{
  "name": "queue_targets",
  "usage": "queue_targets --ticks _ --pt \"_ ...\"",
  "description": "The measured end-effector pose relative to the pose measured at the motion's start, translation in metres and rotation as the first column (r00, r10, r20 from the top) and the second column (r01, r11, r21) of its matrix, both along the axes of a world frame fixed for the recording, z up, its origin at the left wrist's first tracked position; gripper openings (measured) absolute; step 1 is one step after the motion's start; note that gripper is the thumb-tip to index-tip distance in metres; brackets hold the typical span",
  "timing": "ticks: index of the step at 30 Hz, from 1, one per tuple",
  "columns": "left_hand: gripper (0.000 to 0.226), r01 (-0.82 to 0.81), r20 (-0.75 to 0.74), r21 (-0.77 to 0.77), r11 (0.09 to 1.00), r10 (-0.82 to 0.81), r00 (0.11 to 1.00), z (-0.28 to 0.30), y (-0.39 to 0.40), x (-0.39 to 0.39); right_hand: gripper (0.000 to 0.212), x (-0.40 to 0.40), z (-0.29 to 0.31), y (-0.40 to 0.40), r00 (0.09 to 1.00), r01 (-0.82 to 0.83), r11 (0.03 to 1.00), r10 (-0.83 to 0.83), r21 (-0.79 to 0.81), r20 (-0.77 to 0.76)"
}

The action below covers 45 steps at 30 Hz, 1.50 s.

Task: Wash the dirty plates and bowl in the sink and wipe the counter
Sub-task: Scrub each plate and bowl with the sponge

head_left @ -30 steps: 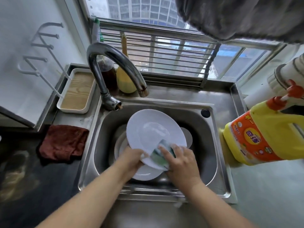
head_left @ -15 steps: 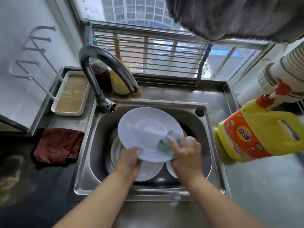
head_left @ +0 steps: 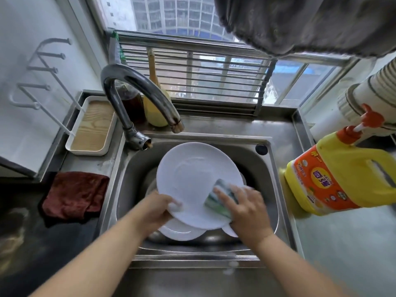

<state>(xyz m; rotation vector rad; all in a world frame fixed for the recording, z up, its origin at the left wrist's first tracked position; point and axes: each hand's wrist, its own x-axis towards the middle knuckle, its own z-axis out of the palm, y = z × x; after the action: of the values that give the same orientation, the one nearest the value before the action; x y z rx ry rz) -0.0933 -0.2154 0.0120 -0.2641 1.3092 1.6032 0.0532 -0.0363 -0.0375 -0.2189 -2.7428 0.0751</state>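
Over the steel sink [head_left: 272, 189] I hold a large white plate [head_left: 192, 174], tilted toward me, soapy on its face. My left hand [head_left: 158, 209] grips the plate's lower left rim. My right hand [head_left: 246, 213] presses a green and white sponge [head_left: 218, 200] against the plate's lower right part. Beneath it in the basin lies a second white plate [head_left: 182, 231], and a sliver of another white dish [head_left: 230, 231] shows by my right wrist. The rest of the basin is hidden by the held plate.
A curved tap [head_left: 137, 93] arches over the sink's back left. A dark red cloth [head_left: 75, 194] lies on the left counter, with a white tray [head_left: 92, 127] behind it. A yellow detergent jug [head_left: 342, 174] stands on the right counter. Bottles [head_left: 132, 103] stand by the window.
The sponge in my right hand has slid from the plate's lower middle toward its right side. My left hand keeps its hold on the rim. The view has tilted slightly.
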Motion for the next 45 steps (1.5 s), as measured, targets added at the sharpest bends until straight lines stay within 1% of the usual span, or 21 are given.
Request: queue_targets --ticks 2,4,6,8,10,11,13,15,18,19,20,24,27,29,32,34,37,39,42,43,45 --pt "0.052 -0.001 0.012 0.03 1.0 0.001 1.0 -0.006 -0.009 -0.013 0.069 0.003 0.006 0.015 0.995 0.102 0.995 -0.102 0.013 0.017" --pt "0.059 -0.18 0.021 0.059 0.982 0.179 0.984 -0.01 0.002 0.003 0.065 -0.01 0.008 -0.009 0.985 0.174 0.983 -0.175 -0.061 -0.012" --pt "0.053 -0.282 0.053 0.081 0.956 0.278 0.959 -0.014 0.019 0.027 0.055 -0.018 0.003 -0.041 0.991 0.125 0.991 -0.127 -0.053 -0.041" --pt "0.049 -0.153 0.076 0.063 0.986 0.148 0.986 -0.013 0.016 0.028 0.049 -0.011 0.003 -0.035 0.999 0.035 0.999 -0.035 -0.015 -0.005" --pt "0.045 0.019 0.035 0.052 0.998 -0.021 0.999 -0.015 0.002 0.004 0.054 0.002 0.003 -0.002 0.999 0.041 0.998 -0.042 0.054 0.011" --pt "0.047 0.044 0.024 0.07 0.997 -0.045 0.999 -0.017 -0.003 -0.007 0.058 0.006 0.004 0.01 0.995 0.101 0.993 -0.103 0.06 0.019" --pt "0.054 -0.08 -0.013 0.038 0.996 0.08 0.997 -0.011 0.004 -0.002 0.057 0.002 0.005 0.005 0.973 0.232 0.972 -0.232 -0.02 0.001" --pt "0.063 -0.202 0.028 0.056 0.978 0.201 0.979 -0.011 0.015 0.019 0.05 -0.008 0.003 -0.021 0.977 0.209 0.976 -0.21 -0.062 -0.023" --pt "0.066 -0.003 0.065 0.019 1.0 0.001 0.998 -0.012 0.006 0.018 0.051 0.001 0.002 -0.018 0.997 0.051 0.999 -0.051 -0.008 0.05" --pt "0.063 0.083 0.031 0.0 0.997 -0.083 0.996 -0.012 -0.001 0.008 0.053 0.007 0.004 -0.003 0.997 0.056 0.998 -0.057 0.018 0.048" --pt "0.058 0.09 0.009 -0.005 0.996 -0.09 0.996 -0.013 -0.005 -0.002 0.055 0.01 0.005 0.008 0.995 0.099 0.995 -0.1 0.022 0.03" --pt "0.057 -0.219 -0.1 0.056 0.974 0.224 0.969 0.002 0.017 0.024 0.055 -0.007 0.006 -0.023 0.968 0.249 0.964 -0.25 -0.099 -0.007" --pt "0.057 -0.1 -0.031 0.039 0.994 0.101 0.994 -0.002 0.009 0.02 0.057 -0.003 0.003 -0.025 0.995 0.098 0.993 -0.098 -0.061 0.001" --pt "0.063 0.028 -0.007 0.035 0.999 -0.028 1.0 -0.011 -0.009 -0.004 0.053 0.006 0.007 0.006 0.996 0.092 0.996 -0.091 0.008 -0.017" --pt "0.069 -0.134 0.032 0.053 0.99 0.133 0.991 -0.018 -0.006 0.002 0.052 0.0 0.014 0.002 0.977 0.204 0.978 -0.206 -0.034 -0.056" --pt "0.062 -0.254 0.041 0.11 0.961 0.251 0.967 -0.02 0.009 0.025 0.046 -0.006 0.01 -0.026 0.982 0.168 0.984 -0.172 -0.062 -0.076" --pt "0.065 -0.081 0.046 0.105 0.991 0.076 0.996 -0.012 0.008 0.024 0.052 0.005 0.006 -0.022 0.999 0.046 0.999 -0.046 -0.009 -0.003" --pt "0.062 0.024 0.02 0.062 0.998 -0.025 0.999 -0.015 -0.002 0.0 0.052 0.012 0.01 0.007 0.997 0.073 0.997 -0.072 0.037 -0.019" --pt "0.056 -0.123 -0.011 0.102 0.987 0.125 0.992 -0.008 0.012 0.009 0.056 0.0 0.016 -0.003 0.977 0.203 0.977 -0.206 -0.058 -0.048" --pt "0.059 -0.165 -0.014 0.134 0.977 0.169 0.986 -0.007 0.021 0.022 0.057 -0.005 0.015 -0.018 0.976 0.204 0.975 -0.21 -0.088 -0.054" --pt "0.056 -0.112 -0.007 0.147 0.983 0.115 0.993 -0.001 0.029 0.041 0.06 -0.006 0.008 -0.039 0.99 0.121 0.989 -0.126 -0.089 -0.06"
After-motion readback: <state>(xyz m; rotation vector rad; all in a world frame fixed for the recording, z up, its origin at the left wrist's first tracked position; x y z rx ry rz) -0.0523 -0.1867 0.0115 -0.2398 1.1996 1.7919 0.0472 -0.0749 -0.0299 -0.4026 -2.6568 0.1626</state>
